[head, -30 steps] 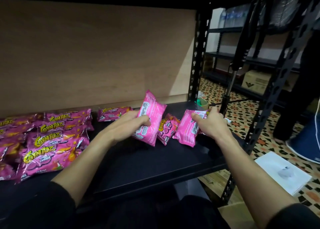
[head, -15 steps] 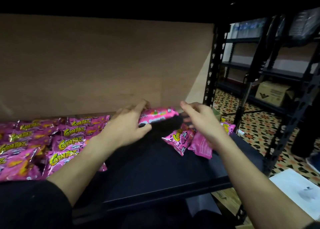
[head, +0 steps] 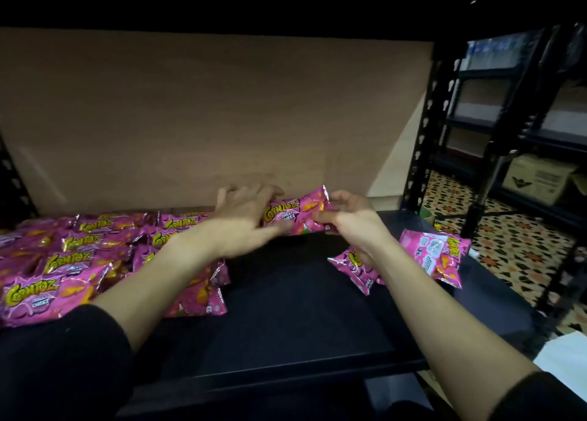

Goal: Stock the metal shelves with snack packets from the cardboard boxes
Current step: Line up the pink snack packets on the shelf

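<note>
A pink Corntoz snack packet (head: 293, 214) is held upright near the back of the black metal shelf (head: 286, 319), printed front facing me. My left hand (head: 244, 220), blurred by motion, grips its left end. My right hand (head: 352, 222) pinches its right end with thumb and fingers. To the left, a stack of several matching packets (head: 76, 261) lies in rows on the shelf. Two loose packets lie at the right: one (head: 357, 269) partly under my right wrist, another (head: 440, 257) near the shelf's right edge.
A brown board (head: 190, 118) closes off the back of the shelf. A black perforated upright (head: 419, 141) stands at the right rear corner. Beyond it are more dark shelves, a cardboard box (head: 536, 180), patterned floor tiles and a white sheet (head: 568, 363).
My left hand carried one packet to the back of the shelf and turned its front toward me. My right hand left the loose packets and took hold of its right end.
</note>
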`<state>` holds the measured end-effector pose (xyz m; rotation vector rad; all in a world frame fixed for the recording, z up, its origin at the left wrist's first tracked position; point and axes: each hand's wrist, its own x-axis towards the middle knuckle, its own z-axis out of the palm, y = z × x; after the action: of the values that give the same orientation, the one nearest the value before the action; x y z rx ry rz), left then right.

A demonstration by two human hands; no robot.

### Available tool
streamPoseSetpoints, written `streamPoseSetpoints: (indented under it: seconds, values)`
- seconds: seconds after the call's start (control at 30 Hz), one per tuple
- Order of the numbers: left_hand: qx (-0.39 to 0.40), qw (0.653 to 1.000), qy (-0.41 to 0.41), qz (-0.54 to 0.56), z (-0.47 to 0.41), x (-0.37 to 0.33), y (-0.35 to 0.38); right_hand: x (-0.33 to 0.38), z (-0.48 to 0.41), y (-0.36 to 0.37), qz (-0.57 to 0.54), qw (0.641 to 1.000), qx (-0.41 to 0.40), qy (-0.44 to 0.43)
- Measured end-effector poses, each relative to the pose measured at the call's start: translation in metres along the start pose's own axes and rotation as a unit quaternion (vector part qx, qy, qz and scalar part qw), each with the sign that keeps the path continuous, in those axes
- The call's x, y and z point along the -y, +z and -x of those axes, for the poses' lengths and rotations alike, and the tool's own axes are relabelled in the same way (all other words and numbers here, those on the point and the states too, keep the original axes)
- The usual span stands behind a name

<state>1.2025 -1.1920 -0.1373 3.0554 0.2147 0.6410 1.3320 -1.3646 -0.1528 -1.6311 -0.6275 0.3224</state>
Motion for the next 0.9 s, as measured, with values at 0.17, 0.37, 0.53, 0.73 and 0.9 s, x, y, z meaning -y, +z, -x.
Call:
streamPoseSetpoints:
  seconds: [0.17,0.37,0.53,0.73,0.9]
  values:
    - [0.003,1.0,-0.012,-0.023,-0.024,0.021,-0.005,-0.007,-0.025,0.01,0.029,1.0,0.005,-0.007]
    - [-0.002,0.998,-0.05,0.033,-0.044,0.041,-0.006,-0.007,-0.05,0.016,0.066,0.997,0.028,-0.025]
    - [0.022,0.998,-0.062,-0.002,-0.047,0.051,0.002,-0.013,-0.056,0.023,0.117,0.992,0.048,-0.015]
    - [0.066,0.996,-0.055,0.032,-0.043,0.063,0.017,-0.028,-0.061,0.034,0.174,0.982,0.066,0.01]
    - [0.089,0.995,-0.052,0.0,-0.042,0.061,0.018,-0.027,-0.062,0.039,0.213,0.974,0.081,0.021]
